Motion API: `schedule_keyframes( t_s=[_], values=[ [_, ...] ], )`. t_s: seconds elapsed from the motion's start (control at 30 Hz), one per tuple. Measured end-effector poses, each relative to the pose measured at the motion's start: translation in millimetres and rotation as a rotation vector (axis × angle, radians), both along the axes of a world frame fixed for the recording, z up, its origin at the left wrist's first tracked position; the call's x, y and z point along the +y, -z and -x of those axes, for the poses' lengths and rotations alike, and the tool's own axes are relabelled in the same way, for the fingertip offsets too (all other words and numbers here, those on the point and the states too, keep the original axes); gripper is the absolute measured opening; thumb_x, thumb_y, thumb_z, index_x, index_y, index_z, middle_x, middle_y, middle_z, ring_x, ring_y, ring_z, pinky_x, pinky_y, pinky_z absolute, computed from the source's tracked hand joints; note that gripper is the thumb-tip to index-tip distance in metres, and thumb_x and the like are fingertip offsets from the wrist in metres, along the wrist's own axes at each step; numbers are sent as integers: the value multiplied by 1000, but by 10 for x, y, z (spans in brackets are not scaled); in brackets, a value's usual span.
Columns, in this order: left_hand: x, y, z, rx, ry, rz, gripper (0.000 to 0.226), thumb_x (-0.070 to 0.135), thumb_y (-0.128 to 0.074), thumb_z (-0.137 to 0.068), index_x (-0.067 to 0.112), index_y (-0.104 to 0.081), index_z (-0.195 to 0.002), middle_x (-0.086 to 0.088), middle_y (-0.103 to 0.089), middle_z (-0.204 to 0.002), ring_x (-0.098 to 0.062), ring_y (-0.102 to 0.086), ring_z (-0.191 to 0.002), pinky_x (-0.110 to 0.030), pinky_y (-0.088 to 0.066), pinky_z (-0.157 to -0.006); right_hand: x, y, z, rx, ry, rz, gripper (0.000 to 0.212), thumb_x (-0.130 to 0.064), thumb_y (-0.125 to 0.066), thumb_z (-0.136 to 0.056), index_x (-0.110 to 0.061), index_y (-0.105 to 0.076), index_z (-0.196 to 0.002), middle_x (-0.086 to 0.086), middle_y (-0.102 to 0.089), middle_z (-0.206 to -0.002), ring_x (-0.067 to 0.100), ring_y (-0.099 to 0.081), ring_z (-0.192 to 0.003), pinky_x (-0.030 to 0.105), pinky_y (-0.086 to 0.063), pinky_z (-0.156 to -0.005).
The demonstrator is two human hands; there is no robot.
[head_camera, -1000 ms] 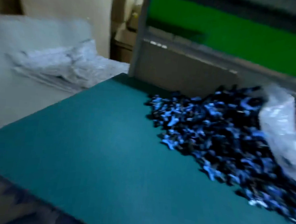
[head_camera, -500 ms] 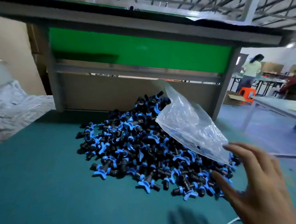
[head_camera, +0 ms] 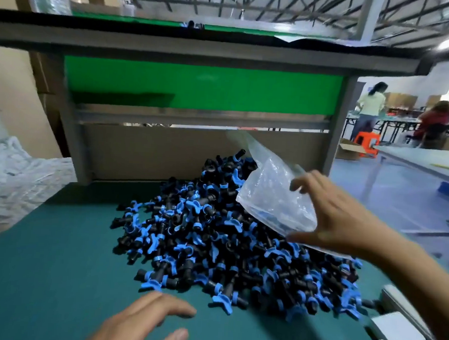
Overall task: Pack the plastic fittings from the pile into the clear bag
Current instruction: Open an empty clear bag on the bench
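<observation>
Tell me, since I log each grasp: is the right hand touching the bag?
Touching. The head view shows the right hand with fingers over the top of the bag and thumb along its lower edge, above the pile.

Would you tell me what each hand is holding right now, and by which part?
The right hand grips the clear bag by its near end, thumb beneath, fingers over the top. The left hand holds nothing.
</observation>
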State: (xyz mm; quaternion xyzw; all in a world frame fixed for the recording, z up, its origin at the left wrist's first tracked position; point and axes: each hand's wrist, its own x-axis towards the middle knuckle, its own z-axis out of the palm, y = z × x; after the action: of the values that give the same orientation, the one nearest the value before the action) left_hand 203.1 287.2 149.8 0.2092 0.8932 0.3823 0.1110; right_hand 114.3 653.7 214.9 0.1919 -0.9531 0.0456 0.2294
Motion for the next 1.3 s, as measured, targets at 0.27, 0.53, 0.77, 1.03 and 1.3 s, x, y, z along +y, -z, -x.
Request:
schedule_keyframes(
  t_s=[0.27, 0.53, 0.77, 1.03, 1.3],
  values=[
    [528, 29, 304, -12, -273, -325, 55, 89, -77, -47, 65, -66, -94, 27, -72, -102, 12, -66, -96, -18, -47, -87, 47, 444, 36, 441, 100, 368, 19, -2, -68, -89, -15, -56, -93, -3, -53, -88, 22, -52, -74, 42, -50, -65],
    [1443, -721, 1068, 56, -443, -657, 59, 68, -55, -74, 13, -72, -82, 1, -74, -72, -18, -67, -67, -37, -52, -71, -495, -650, -18, 495, -192, 261, 9, -6, -64, -92, -10, -59, -97, 0, -56, -93, 23, -53, -77, 44, -49, -67],
    [465, -1290, 1078, 709, -795, -761, 40, 30, -58, -92, 10, -49, -59, 7, -38, -46, -12, -32, -47, -33, -28, -48, -1359, -1191, 67, 973, -238, 507, 8, 0, -60, -96, 6, -65, -99, 20, -61, -95, 34, -55, -66, 47, -53, -53],
    [-1068, -866, 511, 867, -1253, -425, 43, 41, -48, -88, 11, -61, -60, -7, -58, -54, -34, -55, -58, -43, -46, -56, -2922, -1194, 178, 898, -528, 573, 13, -10, -57, -100, -11, -58, -113, 16, -63, -106, 34, -52, -63, 41, -48, -44],
    [-1934, 385, 396, 134, -1385, -430, 38, 22, -57, -95, 3, -72, -66, -11, -68, -54, -28, -65, -51, -34, -49, -60, -3906, -236, 561, 270, -593, 228, 10, -16, -53, -104, -10, -54, -112, 10, -51, -111, 42, -54, -76, 53, -51, -61]
  ],
)
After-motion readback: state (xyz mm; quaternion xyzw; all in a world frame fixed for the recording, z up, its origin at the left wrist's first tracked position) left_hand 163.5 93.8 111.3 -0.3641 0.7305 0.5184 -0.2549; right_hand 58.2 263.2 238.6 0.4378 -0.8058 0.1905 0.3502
